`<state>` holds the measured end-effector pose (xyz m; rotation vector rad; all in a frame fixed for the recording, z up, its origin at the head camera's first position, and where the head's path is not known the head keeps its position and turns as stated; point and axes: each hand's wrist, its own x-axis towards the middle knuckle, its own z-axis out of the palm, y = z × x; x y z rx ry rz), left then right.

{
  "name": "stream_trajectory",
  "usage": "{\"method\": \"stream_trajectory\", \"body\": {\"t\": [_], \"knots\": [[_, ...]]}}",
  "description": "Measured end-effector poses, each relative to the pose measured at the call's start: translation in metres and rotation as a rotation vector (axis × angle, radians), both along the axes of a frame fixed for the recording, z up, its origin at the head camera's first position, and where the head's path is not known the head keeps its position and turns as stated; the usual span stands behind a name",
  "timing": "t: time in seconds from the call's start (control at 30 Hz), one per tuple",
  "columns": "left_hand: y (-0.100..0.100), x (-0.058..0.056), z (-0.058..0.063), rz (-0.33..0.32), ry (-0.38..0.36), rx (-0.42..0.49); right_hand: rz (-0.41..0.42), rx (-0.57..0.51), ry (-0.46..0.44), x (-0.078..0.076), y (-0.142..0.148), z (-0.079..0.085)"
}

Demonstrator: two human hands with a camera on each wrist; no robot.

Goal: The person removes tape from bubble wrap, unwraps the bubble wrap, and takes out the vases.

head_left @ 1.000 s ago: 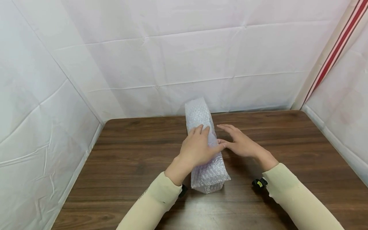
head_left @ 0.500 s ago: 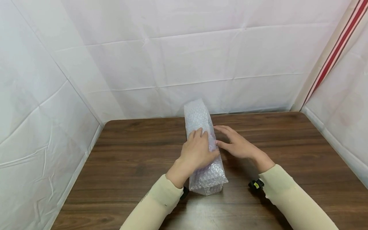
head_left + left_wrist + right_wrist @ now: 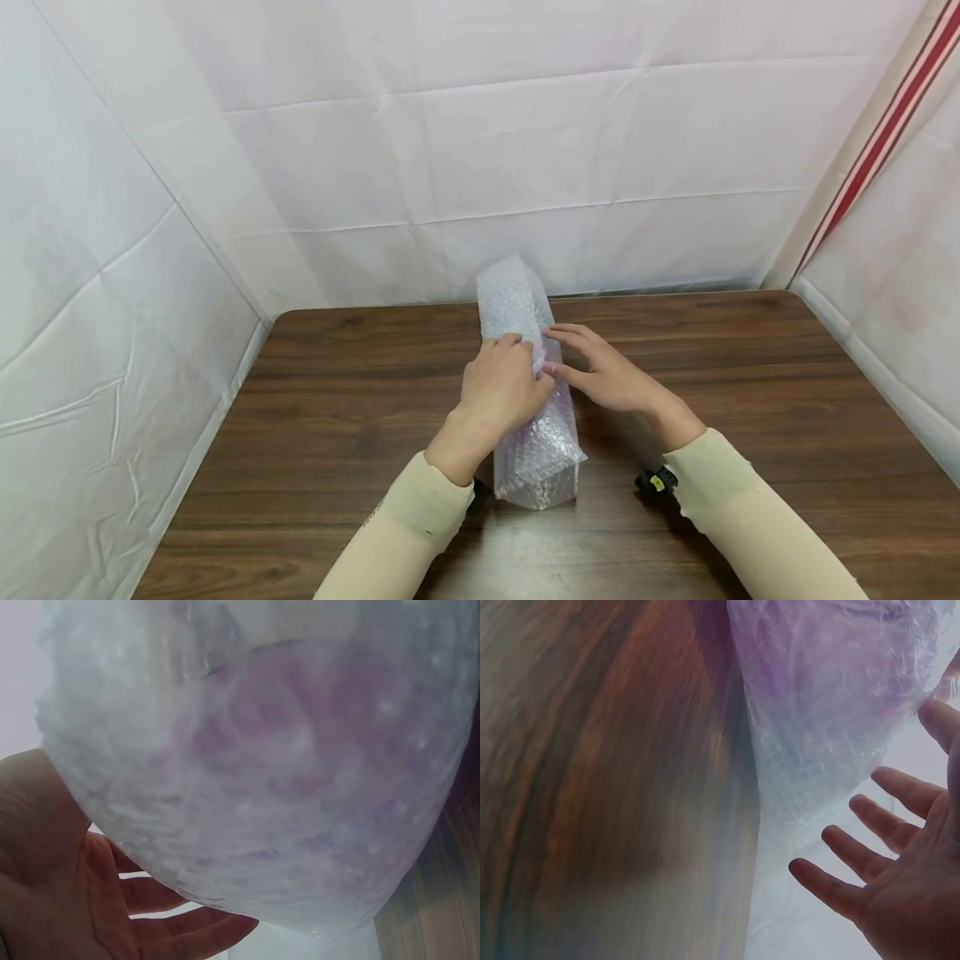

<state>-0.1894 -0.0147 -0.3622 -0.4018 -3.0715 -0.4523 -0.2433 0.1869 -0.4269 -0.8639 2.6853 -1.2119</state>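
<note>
- Along the middle of a dark brown wood-grain table, a long, boxy package in clear bubble wrap lies lengthwise, near end to far; violet-pink shows through the film, its contents unclear.
- Left hand: laid over the package's top with fingers bent; whether it pinches the film cannot be told.
- Right hand: fingers spread, almost straight, thumb apart and nothing in its grasp, tips at or just beside the wrap's right side.
- Handling, by its look: soft and slick outside, perhaps firmer within; weight is hard to judge, and the padding suggests fragile contents. Both long sides, around mid-length, seem the surest hold; the loose near flap seems the poorest.
- Room: broad tabletop shows left and right. At the far edge, before a white fabric backdrop, space looks tight; any overhang is unclear.
</note>
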Motion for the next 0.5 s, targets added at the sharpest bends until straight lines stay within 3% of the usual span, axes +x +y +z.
{"method": "stream_trajectory", "body": {"t": [0.5], "knots": [[-0.007,-0.002,-0.004,0.025,0.148,-0.004,-0.013,-0.043,-0.018,0.008,-0.015,0.004]]}}
